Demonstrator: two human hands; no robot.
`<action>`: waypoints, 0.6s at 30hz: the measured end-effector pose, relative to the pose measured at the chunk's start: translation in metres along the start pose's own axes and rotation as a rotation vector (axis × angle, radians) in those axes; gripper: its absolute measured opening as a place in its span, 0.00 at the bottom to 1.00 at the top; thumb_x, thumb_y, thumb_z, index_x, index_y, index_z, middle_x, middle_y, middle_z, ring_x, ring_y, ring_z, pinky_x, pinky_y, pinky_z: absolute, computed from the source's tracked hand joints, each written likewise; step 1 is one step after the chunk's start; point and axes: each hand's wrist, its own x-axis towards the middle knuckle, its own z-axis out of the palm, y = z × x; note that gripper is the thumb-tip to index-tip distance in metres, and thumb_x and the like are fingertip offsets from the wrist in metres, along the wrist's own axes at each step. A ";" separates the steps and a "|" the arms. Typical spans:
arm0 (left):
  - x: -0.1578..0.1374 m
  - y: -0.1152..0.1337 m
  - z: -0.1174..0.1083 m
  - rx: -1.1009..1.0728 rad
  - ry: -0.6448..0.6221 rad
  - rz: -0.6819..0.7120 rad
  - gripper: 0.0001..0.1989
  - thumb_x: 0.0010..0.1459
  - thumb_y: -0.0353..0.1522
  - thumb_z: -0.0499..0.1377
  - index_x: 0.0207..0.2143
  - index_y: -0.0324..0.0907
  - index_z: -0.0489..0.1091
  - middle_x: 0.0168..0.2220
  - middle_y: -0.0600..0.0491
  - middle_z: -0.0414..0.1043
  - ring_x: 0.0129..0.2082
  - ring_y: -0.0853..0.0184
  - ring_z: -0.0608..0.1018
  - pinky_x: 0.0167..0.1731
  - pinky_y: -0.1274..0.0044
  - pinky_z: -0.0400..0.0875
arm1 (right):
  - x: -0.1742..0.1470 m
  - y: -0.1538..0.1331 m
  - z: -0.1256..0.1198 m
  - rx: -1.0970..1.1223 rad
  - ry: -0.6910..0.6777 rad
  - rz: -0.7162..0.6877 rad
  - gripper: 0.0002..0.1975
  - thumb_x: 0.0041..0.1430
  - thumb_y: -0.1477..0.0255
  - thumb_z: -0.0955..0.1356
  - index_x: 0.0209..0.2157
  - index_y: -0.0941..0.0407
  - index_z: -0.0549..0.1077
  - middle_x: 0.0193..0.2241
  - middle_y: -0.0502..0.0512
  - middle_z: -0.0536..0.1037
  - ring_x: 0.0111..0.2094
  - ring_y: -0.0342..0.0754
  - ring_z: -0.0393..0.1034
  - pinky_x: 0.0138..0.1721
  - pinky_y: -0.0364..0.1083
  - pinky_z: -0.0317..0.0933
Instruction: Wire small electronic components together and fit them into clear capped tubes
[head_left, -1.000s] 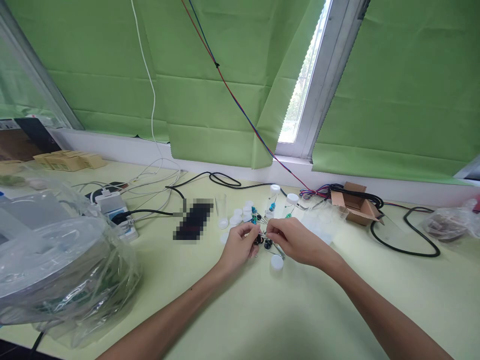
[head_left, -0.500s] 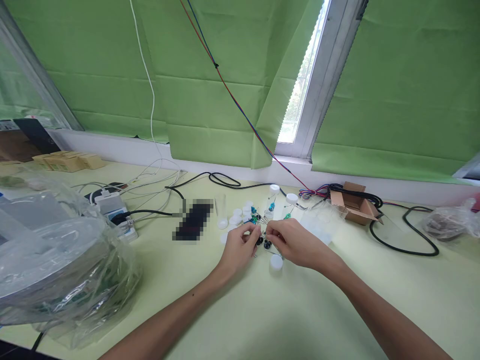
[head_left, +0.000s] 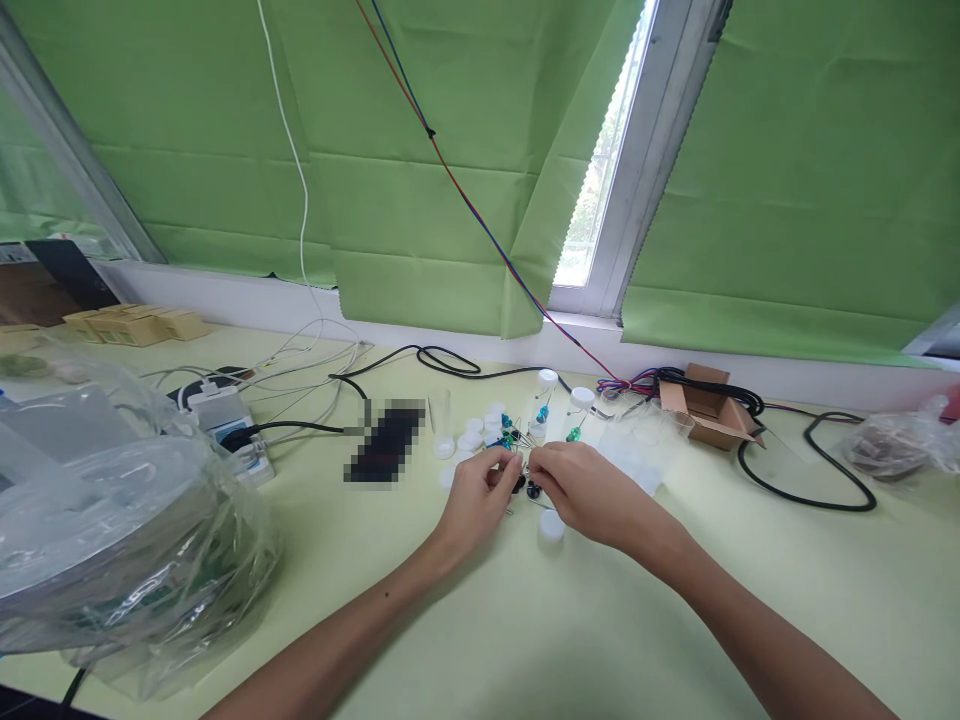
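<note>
My left hand [head_left: 480,492] and my right hand [head_left: 581,485] are close together over the table, each with thumb and fingers pinched. What sits between the fingertips is too small to make out. Small black round parts [head_left: 533,491] lie right under the fingertips. Beyond the hands are thin metal pieces with green and blue beads [head_left: 507,437]. A blue piece [head_left: 543,412] shows by a clear vial with a white cap [head_left: 547,378], and a green one [head_left: 574,434] lies below another white cap [head_left: 582,397]. Nearer me, beside my right hand, stands a white-capped container [head_left: 551,525].
Several white caps [head_left: 471,440] and a clear tube [head_left: 443,430] lie left of the hands. A blurred-out dark rectangle [head_left: 386,445] is further left. A large plastic-wrapped spool [head_left: 127,530] fills the left side. An open cardboard box [head_left: 709,410] and black cable [head_left: 825,508] are at right.
Hardly anything differs. My right hand's fingertips have shifted very slightly left and up; my left hand keeps its place and pinch.
</note>
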 end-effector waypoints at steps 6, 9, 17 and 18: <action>0.000 -0.001 0.000 -0.080 -0.003 -0.051 0.18 0.59 0.47 0.56 0.28 0.42 0.70 0.17 0.59 0.56 0.16 0.73 0.59 0.17 0.79 0.52 | 0.001 -0.001 0.002 -0.078 -0.012 -0.023 0.12 0.65 0.81 0.59 0.27 0.55 0.64 0.26 0.53 0.69 0.23 0.44 0.58 0.25 0.44 0.47; 0.002 0.000 0.000 -0.105 -0.019 -0.073 0.19 0.59 0.47 0.56 0.28 0.42 0.70 0.17 0.60 0.57 0.15 0.73 0.60 0.16 0.80 0.52 | 0.001 -0.001 0.001 -0.068 -0.023 -0.007 0.12 0.65 0.81 0.60 0.27 0.56 0.65 0.26 0.53 0.69 0.24 0.45 0.60 0.26 0.44 0.48; 0.003 -0.002 0.000 -0.150 -0.034 -0.091 0.19 0.61 0.47 0.54 0.29 0.42 0.69 0.14 0.61 0.56 0.14 0.74 0.60 0.16 0.81 0.54 | 0.003 -0.001 -0.003 -0.008 -0.023 0.015 0.12 0.64 0.80 0.60 0.27 0.56 0.64 0.25 0.53 0.70 0.25 0.45 0.60 0.27 0.44 0.49; 0.004 -0.003 0.000 -0.152 -0.040 -0.092 0.18 0.61 0.47 0.54 0.29 0.42 0.69 0.14 0.61 0.57 0.14 0.74 0.61 0.17 0.81 0.54 | 0.003 -0.001 -0.003 0.002 -0.022 0.016 0.12 0.64 0.80 0.60 0.27 0.56 0.64 0.25 0.53 0.70 0.25 0.45 0.60 0.27 0.43 0.49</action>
